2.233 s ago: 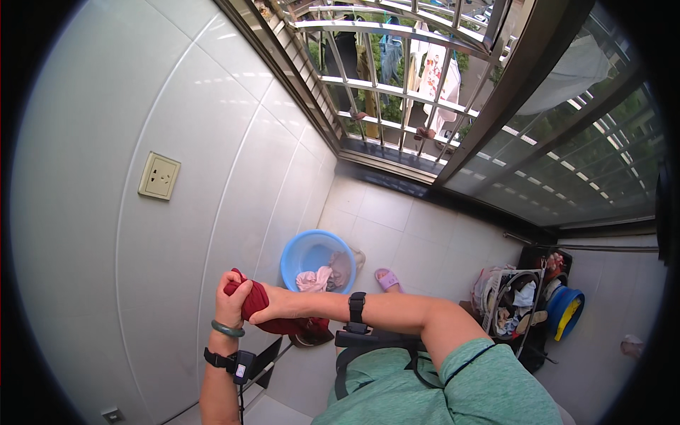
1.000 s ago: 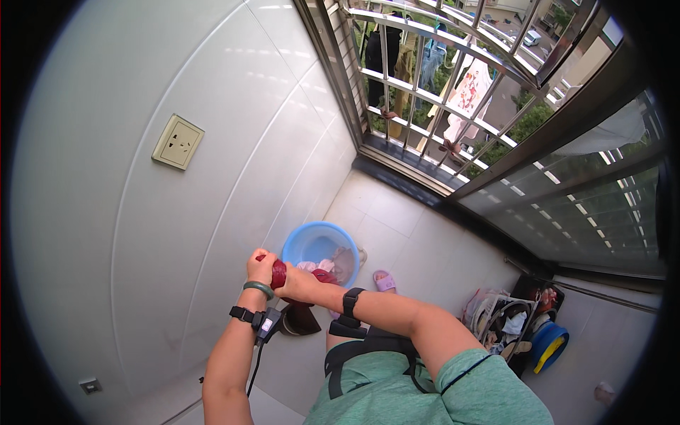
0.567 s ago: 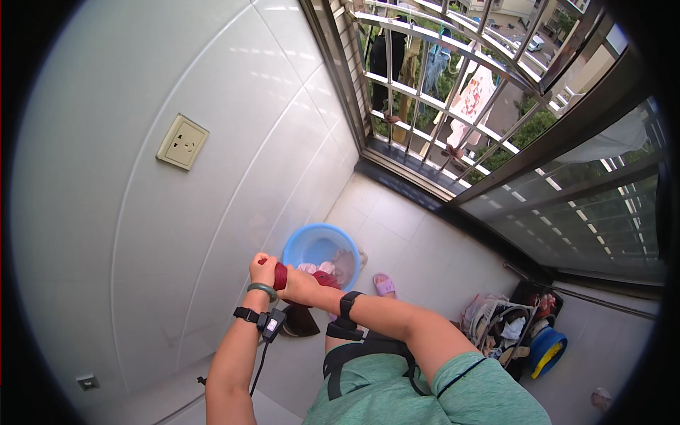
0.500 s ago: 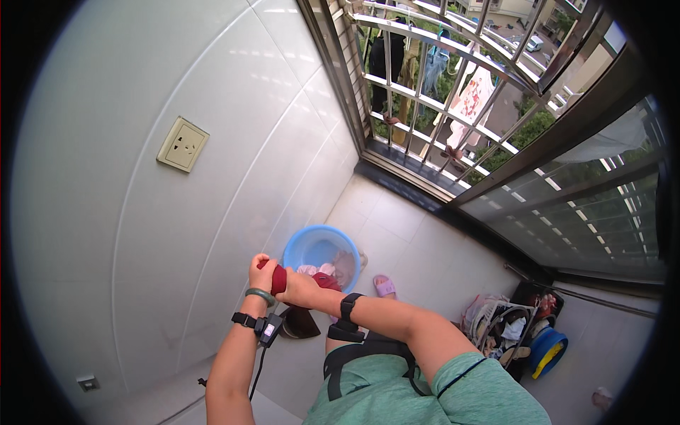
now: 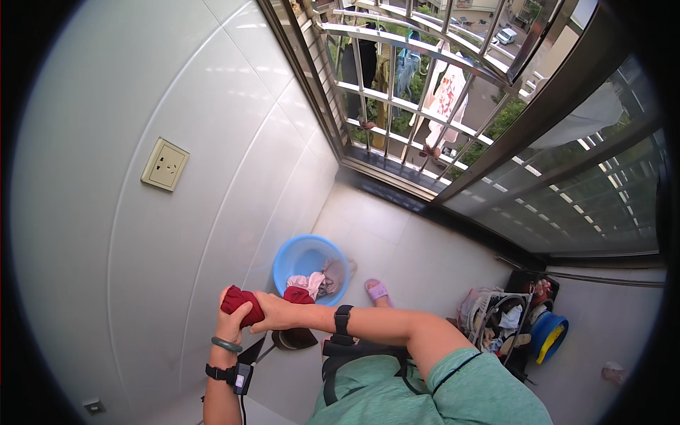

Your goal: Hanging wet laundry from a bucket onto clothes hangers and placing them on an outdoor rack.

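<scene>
**Red cloth [image 5: 241,303] clamped two-handed**

Left grip [image 5: 228,323] was wrapped round the bunched cloth, thumb across it. Right grip [image 5: 273,312] was clamped on it just to the right. Cloth was off to the left of the blue basin [image 5: 281,263], clear of it. Pink garment [image 5: 304,282] lay in the basin. More red fabric [image 5: 298,295] showed just above my right forearm [image 5: 319,317]; couldn't tell if same piece.
</scene>
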Demonstrator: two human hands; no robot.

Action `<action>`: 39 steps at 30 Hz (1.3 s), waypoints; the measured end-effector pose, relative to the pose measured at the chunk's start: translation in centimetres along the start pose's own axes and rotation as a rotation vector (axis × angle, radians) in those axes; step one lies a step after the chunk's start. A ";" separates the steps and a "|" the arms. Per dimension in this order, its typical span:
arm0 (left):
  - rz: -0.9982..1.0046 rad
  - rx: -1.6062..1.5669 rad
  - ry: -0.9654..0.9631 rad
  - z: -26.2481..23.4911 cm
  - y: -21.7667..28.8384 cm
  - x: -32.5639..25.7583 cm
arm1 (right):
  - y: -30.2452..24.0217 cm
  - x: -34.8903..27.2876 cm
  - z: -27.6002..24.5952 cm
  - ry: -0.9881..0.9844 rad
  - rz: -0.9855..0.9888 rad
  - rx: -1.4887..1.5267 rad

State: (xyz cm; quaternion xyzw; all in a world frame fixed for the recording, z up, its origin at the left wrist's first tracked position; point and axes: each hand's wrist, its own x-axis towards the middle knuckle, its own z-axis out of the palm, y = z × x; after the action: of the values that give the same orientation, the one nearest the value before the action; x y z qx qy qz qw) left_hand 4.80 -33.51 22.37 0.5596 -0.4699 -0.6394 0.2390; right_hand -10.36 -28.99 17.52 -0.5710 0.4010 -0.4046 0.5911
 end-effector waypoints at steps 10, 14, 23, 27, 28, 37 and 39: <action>0.102 -0.181 -0.151 0.1 5.5 -4.2 | 6.4 -1.7 -4.6 0.323 0.305 0.277; 0.198 -0.119 -0.251 0.4 7.8 -4.8 | 9.4 -4.3 -2.8 -0.027 0.766 0.750; 0.226 0.026 -0.284 -1.3 7.4 -4.0 | 6.6 -4.0 -4.8 0.098 0.509 1.450; 0.210 -0.006 -0.109 -2.4 3.9 -2.5 | 5.0 -2.7 -6.5 0.205 0.400 1.198; 0.199 -0.032 -0.025 -2.8 2.8 -1.8 | 4.9 -2.1 -6.3 0.248 0.279 1.028; 0.384 0.090 0.365 1.2 -0.2 -0.4 | 9.4 -1.5 0.5 0.265 0.452 0.682; 0.437 0.125 0.374 1.7 -0.2 -0.7 | 10.5 -1.3 1.7 0.345 0.477 0.701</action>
State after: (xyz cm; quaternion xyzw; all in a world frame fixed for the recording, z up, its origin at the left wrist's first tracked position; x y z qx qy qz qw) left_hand 3.46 -32.30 22.41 0.5669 -0.5655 -0.4285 0.4186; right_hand -9.02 -26.96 7.09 -0.1524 0.4526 -0.4577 0.7500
